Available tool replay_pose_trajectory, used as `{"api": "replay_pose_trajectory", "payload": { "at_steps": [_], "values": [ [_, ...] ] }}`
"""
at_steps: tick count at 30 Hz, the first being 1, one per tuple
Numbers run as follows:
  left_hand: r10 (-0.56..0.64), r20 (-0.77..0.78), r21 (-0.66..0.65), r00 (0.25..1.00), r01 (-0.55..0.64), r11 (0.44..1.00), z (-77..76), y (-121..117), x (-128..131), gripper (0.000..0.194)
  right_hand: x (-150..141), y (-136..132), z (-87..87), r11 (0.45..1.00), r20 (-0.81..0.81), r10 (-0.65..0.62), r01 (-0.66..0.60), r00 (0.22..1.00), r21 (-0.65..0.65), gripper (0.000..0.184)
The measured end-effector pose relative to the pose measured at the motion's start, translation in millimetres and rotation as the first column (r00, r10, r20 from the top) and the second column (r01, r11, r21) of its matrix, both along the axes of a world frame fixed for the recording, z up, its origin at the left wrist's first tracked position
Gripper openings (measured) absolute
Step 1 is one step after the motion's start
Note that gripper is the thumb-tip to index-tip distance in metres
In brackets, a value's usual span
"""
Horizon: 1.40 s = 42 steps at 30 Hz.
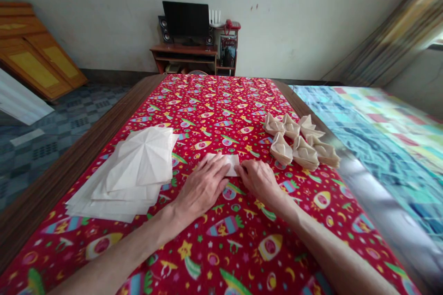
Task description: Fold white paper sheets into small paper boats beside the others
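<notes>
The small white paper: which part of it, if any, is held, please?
The left hand covers the left of the white paper; the right hand touches its right edge, pinch unclear.

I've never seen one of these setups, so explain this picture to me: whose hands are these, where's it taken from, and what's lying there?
There's no robot here: these are a person's own bare hands, seen by a camera worn on their head, looking forward and down. This one picture is the only view. The left hand lies flat over a small piece of white paper, and the right hand touches its right edge. On the red patterned cloth, creased pale sheets are piled at the left, and folded, pointed paper shapes stand grouped at the right.
</notes>
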<state>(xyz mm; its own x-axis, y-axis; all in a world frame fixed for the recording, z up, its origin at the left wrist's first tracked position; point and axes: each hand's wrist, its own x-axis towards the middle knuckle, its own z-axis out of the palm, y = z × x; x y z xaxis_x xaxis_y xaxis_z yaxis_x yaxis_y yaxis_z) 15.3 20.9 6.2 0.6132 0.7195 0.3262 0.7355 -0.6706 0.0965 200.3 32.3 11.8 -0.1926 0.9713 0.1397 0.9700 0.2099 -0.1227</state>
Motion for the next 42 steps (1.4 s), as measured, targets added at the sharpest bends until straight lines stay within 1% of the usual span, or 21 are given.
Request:
{"api": "replay_pose_trajectory", "payload": {
  "at_steps": [2,6,10,18,23,25,27,29,30,31,32,33,34,35,37,39,42],
  "values": [
    [-0.061,-0.01,-0.048,0.998,0.06,0.997,-3.7,-4.8,1.8,0.042,-0.6,0.5,1.2,1.0,0.014,-0.004,0.004,1.0,-0.024,0.03],
    [-0.07,-0.029,-0.104,0.997,0.066,0.992,-8.2,-9.8,1.1,0.047,-1.7,1.8,1.6,0.999,0.012,-0.011,0.011,1.0,-0.037,0.032],
    [-0.08,-0.047,-0.126,0.996,0.074,0.989,-7.6,-9.9,-0.7,0.048,-2.2,2.8,1.1,0.999,0.011,-0.02,0.02,1.0,-0.04,0.034],
    [-0.08,-0.055,-0.149,0.995,0.071,0.986,-6.5,-9.8,-1.8,0.048,-2.3,2.9,2.4,1.0,0.007,-0.009,0.009,1.0,-0.013,0.033],
    [-0.079,-0.069,-0.143,0.995,0.068,0.987,-7.6,-9.2,-1.1,0.046,-1.6,5.1,0.5,1.0,-0.046,-0.02,0.02,0.999,0.003,0.034],
    [-0.07,-0.068,-0.14,0.995,0.06,0.988,-7.9,-9.4,-0.5,0.046,-0.9,4.6,-1.1,1.0,-0.069,-0.015,0.016,0.997,0.015,0.031],
    [-0.062,-0.056,-0.133,0.997,0.054,0.99,-8.2,-10.0,-0.1,0.045,0.0,0.6,-2.8,0.997,-0.072,-0.01,0.015,0.997,0.074,0.024],
    [-0.061,-0.039,-0.118,0.997,0.056,0.991,-8.8,-10.5,0.0,0.044,0.6,-7.9,-4.8,0.982,-0.063,0.047,-0.034,0.997,0.184,0.02],
    [-0.065,-0.033,-0.109,0.997,0.061,0.992,-9.0,-10.7,-0.1,0.043,0.7,-13.4,-6.0,0.964,-0.055,0.126,-0.109,0.991,0.244,0.022],
    [-0.068,-0.029,-0.102,0.997,0.064,0.993,-9.2,-10.8,-0.2,0.043,0.7,-19.4,-7.2,0.931,-0.048,0.236,-0.211,0.971,0.298,0.026],
    [-0.07,-0.03,-0.1,0.997,0.066,0.993,-9.2,-10.9,-0.3,0.043,0.7,-25.4,-8.6,0.882,-0.028,0.349,-0.318,0.937,0.348,0.031],
    [-0.071,-0.032,-0.101,0.997,0.068,0.993,-9.1,-10.9,-0.4,0.043,0.5,-31.1,-10.0,0.841,-0.002,0.436,-0.407,0.9,0.358,0.035],
    [-0.07,-0.035,-0.105,0.997,0.066,0.992,-8.8,-11.0,-0.4,0.044,0.6,-36.0,-11.5,0.83,0.004,0.467,-0.44,0.884,0.341,0.037],
    [-0.067,-0.038,-0.109,0.997,0.062,0.992,-8.5,-11.2,-0.5,0.045,0.9,-39.9,-12.8,0.834,0.001,0.478,-0.454,0.878,0.313,0.038],
    [-0.057,-0.039,-0.111,0.998,0.052,0.992,-7.7,-12.0,-1.3,0.047,2.9,-44.5,-14.7,0.86,-0.012,0.47,-0.455,0.882,0.231,0.044],
    [-0.053,-0.043,-0.105,0.998,0.048,0.993,-7.3,-13.5,-3.4,0.047,7.2,-45.6,-15.3,0.87,-0.022,0.473,-0.463,0.881,0.171,0.048],
    [-0.05,-0.052,-0.098,0.997,0.045,0.994,-8.3,-16.0,-10.5,0.046,15.2,-44.1,-13.7,0.872,-0.05,0.477,-0.466,0.877,0.153,0.045]
  ]
}}
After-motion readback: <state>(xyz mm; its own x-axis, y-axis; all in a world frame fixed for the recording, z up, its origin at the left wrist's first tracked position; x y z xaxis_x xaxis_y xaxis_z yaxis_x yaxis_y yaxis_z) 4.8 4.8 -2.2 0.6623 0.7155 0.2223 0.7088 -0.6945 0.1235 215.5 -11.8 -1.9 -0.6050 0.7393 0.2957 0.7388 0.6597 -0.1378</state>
